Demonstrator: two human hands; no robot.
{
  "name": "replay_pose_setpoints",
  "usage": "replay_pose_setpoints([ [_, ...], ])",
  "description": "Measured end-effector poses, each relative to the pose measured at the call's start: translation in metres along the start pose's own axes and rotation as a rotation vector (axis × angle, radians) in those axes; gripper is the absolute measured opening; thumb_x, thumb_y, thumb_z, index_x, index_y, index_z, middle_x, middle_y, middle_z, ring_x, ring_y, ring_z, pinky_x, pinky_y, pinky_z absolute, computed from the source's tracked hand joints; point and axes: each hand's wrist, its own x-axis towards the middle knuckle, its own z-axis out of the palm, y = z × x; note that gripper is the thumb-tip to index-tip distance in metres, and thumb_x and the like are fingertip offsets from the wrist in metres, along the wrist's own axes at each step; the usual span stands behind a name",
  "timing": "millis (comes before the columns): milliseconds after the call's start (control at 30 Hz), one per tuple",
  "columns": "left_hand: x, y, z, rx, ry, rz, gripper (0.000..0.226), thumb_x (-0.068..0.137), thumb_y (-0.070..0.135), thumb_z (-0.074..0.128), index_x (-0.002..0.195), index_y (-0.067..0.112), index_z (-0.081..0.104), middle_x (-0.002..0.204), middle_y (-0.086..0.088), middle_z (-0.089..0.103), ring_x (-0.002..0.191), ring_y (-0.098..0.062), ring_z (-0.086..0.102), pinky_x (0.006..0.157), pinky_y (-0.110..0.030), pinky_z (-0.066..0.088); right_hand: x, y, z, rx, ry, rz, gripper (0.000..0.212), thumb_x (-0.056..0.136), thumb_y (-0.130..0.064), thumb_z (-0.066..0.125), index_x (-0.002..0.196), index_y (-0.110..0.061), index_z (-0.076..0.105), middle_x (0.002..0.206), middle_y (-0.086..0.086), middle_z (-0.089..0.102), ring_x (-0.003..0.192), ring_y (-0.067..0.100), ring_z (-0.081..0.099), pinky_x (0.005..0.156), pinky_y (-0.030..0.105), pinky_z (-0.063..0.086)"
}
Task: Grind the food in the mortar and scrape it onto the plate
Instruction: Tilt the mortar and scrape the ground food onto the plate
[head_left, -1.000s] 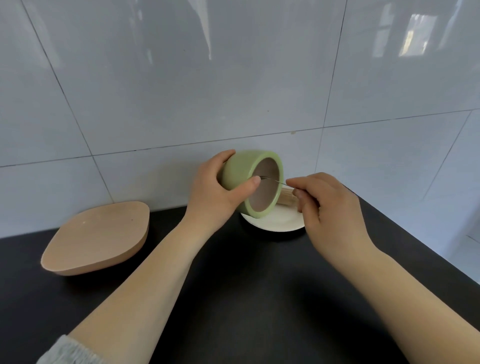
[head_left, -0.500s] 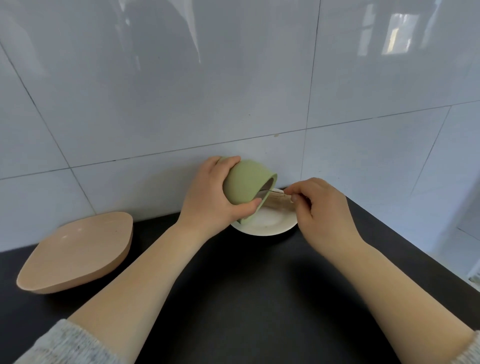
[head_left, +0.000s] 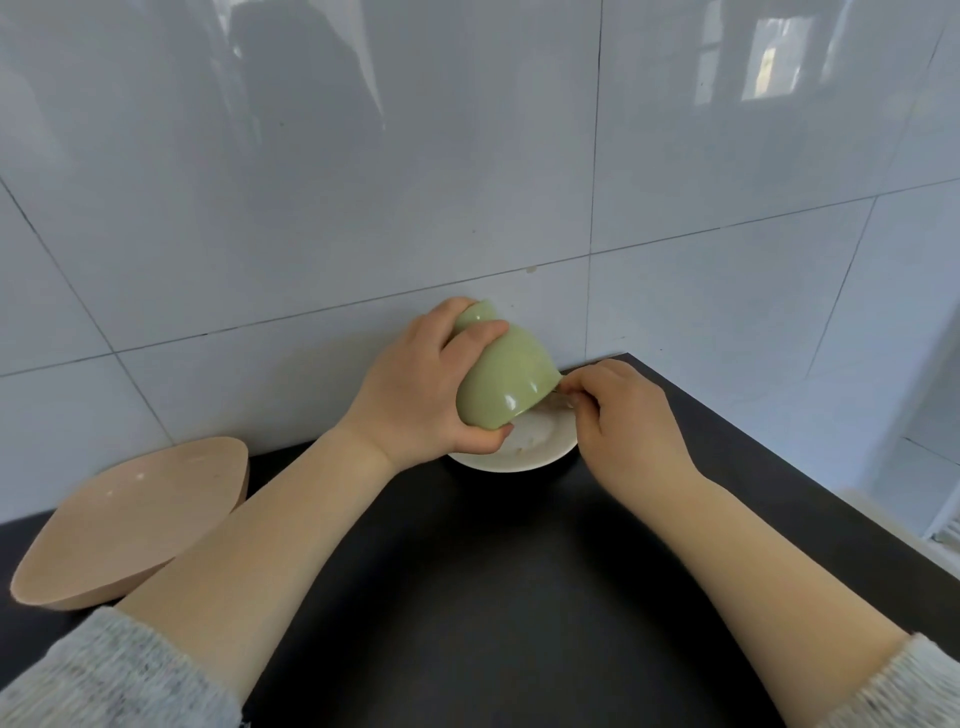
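Note:
My left hand (head_left: 415, 395) grips the green mortar (head_left: 506, 382), which is tipped almost upside down with its mouth facing down over the white plate (head_left: 545, 447). My right hand (head_left: 623, 421) pinches a thin metal utensil (head_left: 563, 396) at the mortar's rim; most of the utensil is hidden by my fingers and the mortar. A few pale crumbs of ground food (head_left: 524, 442) lie on the plate. The mortar's inside is hidden.
A peach-coloured shallow bowl (head_left: 130, 525) sits on the black counter (head_left: 493, 597) at the left, close to my left forearm. The tiled wall (head_left: 467, 182) stands just behind the plate. The counter's edge runs diagonally at the right.
The mortar has rotated from lying on its side with its mouth visible to nearly upside down over the plate. My right hand stayed at its rim. The view has tilted.

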Motion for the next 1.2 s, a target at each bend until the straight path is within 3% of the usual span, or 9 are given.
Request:
replay_pose_setpoints([
  [367,-0.005,-0.002,0.002,0.007,0.021,0.031,0.087,0.052,0.057,0.065,0.128,0.022,0.041,0.135,-0.015,0.044,0.114,-0.034,0.050,0.091,-0.037,0.045,0.001,0.000,0.000,-0.009,-0.007,0.040,0.030,0.092,-0.005,0.045,0.101,-0.019,0.070,0.103,0.002,0.065,0.098,0.033,0.055,0.084,0.041,0.047],
  [433,-0.005,-0.003,0.002,-0.039,0.036,0.001,0.087,0.052,0.057,0.067,0.128,0.023,0.042,0.135,-0.012,0.043,0.118,-0.029,0.047,0.094,-0.031,0.041,0.001,-0.001,0.000,0.000,0.006,0.031,0.030,0.092,-0.003,0.046,0.100,-0.017,0.071,0.102,0.003,0.065,0.096,0.034,0.056,0.084,0.043,0.047],
  [533,-0.006,-0.003,0.000,-0.168,0.074,-0.092,0.086,0.053,0.055,0.069,0.129,0.020,0.048,0.132,-0.003,0.042,0.117,-0.004,0.035,0.098,-0.005,0.023,0.000,-0.004,0.000,0.004,0.018,0.009,0.028,0.091,-0.001,0.047,0.100,-0.014,0.070,0.101,0.005,0.065,0.094,0.033,0.058,0.088,0.044,0.045],
  [600,-0.008,-0.003,0.000,-0.257,0.123,-0.159,0.083,0.055,0.055,0.068,0.127,0.017,0.050,0.125,0.002,0.043,0.113,0.002,0.032,0.095,0.003,0.016,-0.001,-0.006,0.000,0.014,0.022,-0.009,0.027,0.091,0.000,0.047,0.100,-0.013,0.070,0.101,0.005,0.065,0.094,0.028,0.058,0.090,0.045,0.043],
  [733,-0.014,-0.005,0.002,-0.412,0.199,-0.326,0.080,0.058,0.055,0.064,0.128,0.020,0.049,0.121,0.010,0.046,0.110,-0.002,0.040,0.091,-0.004,0.029,-0.003,-0.009,0.000,0.036,0.047,-0.035,0.025,0.093,-0.003,0.048,0.104,-0.012,0.069,0.099,0.005,0.065,0.092,0.022,0.058,0.090,0.040,0.043],
  [833,-0.018,-0.008,0.005,-0.552,0.223,-0.444,0.074,0.060,0.055,0.063,0.127,0.025,0.050,0.121,0.009,0.052,0.110,-0.006,0.048,0.090,-0.017,0.040,-0.005,-0.015,-0.001,0.066,0.035,-0.056,0.025,0.094,-0.003,0.048,0.110,-0.008,0.067,0.105,0.007,0.064,0.089,0.014,0.052,0.078,0.015,0.035],
  [900,-0.020,-0.010,0.007,-0.647,0.249,-0.507,0.068,0.061,0.054,0.062,0.122,0.026,0.052,0.119,0.008,0.056,0.108,-0.008,0.053,0.088,-0.022,0.044,-0.006,-0.018,0.000,0.067,0.029,-0.069,0.026,0.095,-0.003,0.047,0.113,-0.007,0.065,0.108,0.006,0.063,0.088,0.011,0.048,0.073,0.007,0.031],
  [1067,-0.023,-0.012,0.011,-0.891,0.291,-0.658,0.045,0.071,0.042,0.059,0.114,0.026,0.057,0.107,0.010,0.062,0.091,0.005,0.060,0.073,-0.010,0.046,-0.006,-0.020,0.000,0.028,0.005,-0.067,0.027,0.096,-0.007,0.046,0.118,-0.008,0.062,0.102,0.006,0.063,0.088,0.011,0.047,0.076,-0.003,0.029],
  [1200,-0.025,-0.016,0.013,-1.030,0.286,-0.742,0.048,0.065,0.055,0.055,0.105,0.029,0.060,0.108,0.002,0.065,0.102,-0.016,0.063,0.090,-0.039,0.052,-0.006,-0.024,0.004,-0.060,-0.018,-0.088,0.024,0.099,-0.013,0.046,0.110,-0.012,0.067,0.091,0.003,0.066,0.087,0.017,0.054,0.078,0.001,0.026],
])
